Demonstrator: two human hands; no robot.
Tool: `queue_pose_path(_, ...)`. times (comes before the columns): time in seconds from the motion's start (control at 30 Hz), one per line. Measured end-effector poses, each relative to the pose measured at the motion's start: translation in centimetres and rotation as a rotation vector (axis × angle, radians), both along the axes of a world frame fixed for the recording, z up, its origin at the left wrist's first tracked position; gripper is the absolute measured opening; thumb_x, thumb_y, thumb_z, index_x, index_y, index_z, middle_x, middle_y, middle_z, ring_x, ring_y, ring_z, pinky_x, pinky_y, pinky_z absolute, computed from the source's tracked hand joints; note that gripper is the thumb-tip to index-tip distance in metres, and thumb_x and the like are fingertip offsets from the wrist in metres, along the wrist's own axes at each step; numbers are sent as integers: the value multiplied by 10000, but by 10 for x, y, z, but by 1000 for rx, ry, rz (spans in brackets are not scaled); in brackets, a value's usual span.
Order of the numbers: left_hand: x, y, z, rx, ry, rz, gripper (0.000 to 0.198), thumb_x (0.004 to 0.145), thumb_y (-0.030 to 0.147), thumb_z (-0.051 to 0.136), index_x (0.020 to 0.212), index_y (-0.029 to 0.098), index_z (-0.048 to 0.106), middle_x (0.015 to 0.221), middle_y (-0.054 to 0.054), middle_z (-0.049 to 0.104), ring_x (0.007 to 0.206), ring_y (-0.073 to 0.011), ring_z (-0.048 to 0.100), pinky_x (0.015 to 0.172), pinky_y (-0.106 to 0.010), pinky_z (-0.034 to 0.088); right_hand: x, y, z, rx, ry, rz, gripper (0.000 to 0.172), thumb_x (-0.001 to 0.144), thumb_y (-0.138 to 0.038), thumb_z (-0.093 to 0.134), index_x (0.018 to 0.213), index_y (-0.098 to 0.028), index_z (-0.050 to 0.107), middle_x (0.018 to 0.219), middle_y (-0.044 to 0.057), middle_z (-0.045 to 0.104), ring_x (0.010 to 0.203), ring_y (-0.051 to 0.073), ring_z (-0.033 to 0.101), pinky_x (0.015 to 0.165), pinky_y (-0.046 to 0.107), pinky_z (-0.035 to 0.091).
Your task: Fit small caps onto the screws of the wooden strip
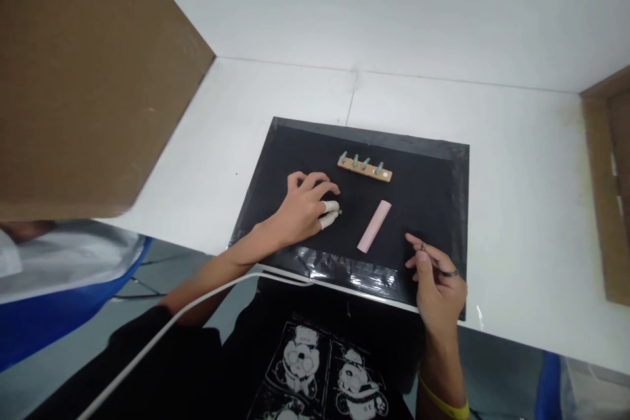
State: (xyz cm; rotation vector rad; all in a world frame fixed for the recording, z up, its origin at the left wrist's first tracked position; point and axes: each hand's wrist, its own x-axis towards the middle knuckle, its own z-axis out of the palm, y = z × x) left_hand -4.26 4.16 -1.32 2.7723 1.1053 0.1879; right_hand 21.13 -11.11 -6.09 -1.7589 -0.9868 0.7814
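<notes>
My left hand (308, 207) is over the black mat, white covers on its thumb and index finger. Those two fingertips pinch a tiny greyish piece (339, 212), too small to name. My right hand (438, 275), at the mat's right side, has thumb and index finger pressed together on a small shiny thing (423, 246) that I cannot make out. A dark ring circles one of its fingers. Between the hands lies a pink bar (374, 226), set at a slant and touched by neither. Beyond it, a tan strip (365, 169) carries several greenish upright pegs.
The black mat (305, 144) lies on a white table (516, 210). Cardboard panels stand at the left (98, 79) and right (605, 197). A white cable (197, 305) runs across my left forearm to the mat's front edge.
</notes>
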Motion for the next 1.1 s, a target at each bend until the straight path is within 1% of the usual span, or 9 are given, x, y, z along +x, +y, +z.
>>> queue_pose_path(0.17,7,-1,6,80,110,-89,188,935,135,578,827,183,724,1338,-86,688,1344,-330,497,988,-552,284,0,0,-1,-6,9,5,279,993,-461,610,1113,-229,708,1167,72,768,703,132,644,614,288,509)
queue_pose_path(0.27,17,6,22,135,301,-167,181,862,71,592,823,184,728,1382,-97,645,1396,-337,435,1079,-566,277,0,1,-1,-1,14,6,278,994,-463,606,1103,-228,707,1171,70,767,697,126,639,623,288,513)
queue_pose_path(0.33,27,11,34,172,447,-218,172,823,81,636,890,193,749,1353,-111,643,1435,-339,381,1144,-542,259,0,0,-2,17,17,4,274,992,-461,608,1090,-222,701,1168,73,768,683,122,630,629,291,515)
queue_pose_path(0.4,40,14,41,168,547,-208,174,792,82,675,886,200,760,1280,-112,673,1433,-348,377,1172,-534,251,0,0,-3,23,18,7,274,992,-461,608,1084,-218,697,1172,79,766,680,122,626,633,293,516)
queue_pose_path(0.5,60,14,38,131,626,-120,261,759,47,682,942,193,798,1259,-134,698,1425,-384,389,1168,-532,274,1,-1,-5,31,27,12,274,989,-460,613,1080,-215,695,1152,81,771,689,128,636,632,291,515)
queue_pose_path(0.6,77,10,26,140,680,-24,445,781,-3,610,1152,161,792,1347,-138,677,1424,-362,423,1174,-473,288,3,-1,-6,37,31,28,264,991,-453,612,1083,-223,703,1157,73,770,698,127,644,620,281,509)
queue_pose_path(0.7,88,5,19,161,758,-16,526,768,26,616,1254,168,760,1396,-115,662,1426,-363,433,1189,-462,274,3,-1,-6,24,31,49,267,1000,-444,604,1125,-236,717,1190,71,761,706,126,645,617,277,510)
queue_pose_path(0.87,90,8,24,138,844,-53,450,790,83,653,1219,138,778,1385,-136,672,1419,-387,442,1188,-461,268,3,-2,-5,29,32,49,251,1001,-436,609,1127,-254,728,1187,52,763,696,117,639,627,271,517)
queue_pose_path(1.1,76,20,41,53,818,-101,236,818,133,678,993,174,831,1082,-136,763,1320,-398,490,1165,-506,259,3,-2,-8,36,6,60,226,1002,-426,606,1124,-274,722,1190,25,764,696,110,643,631,261,521)
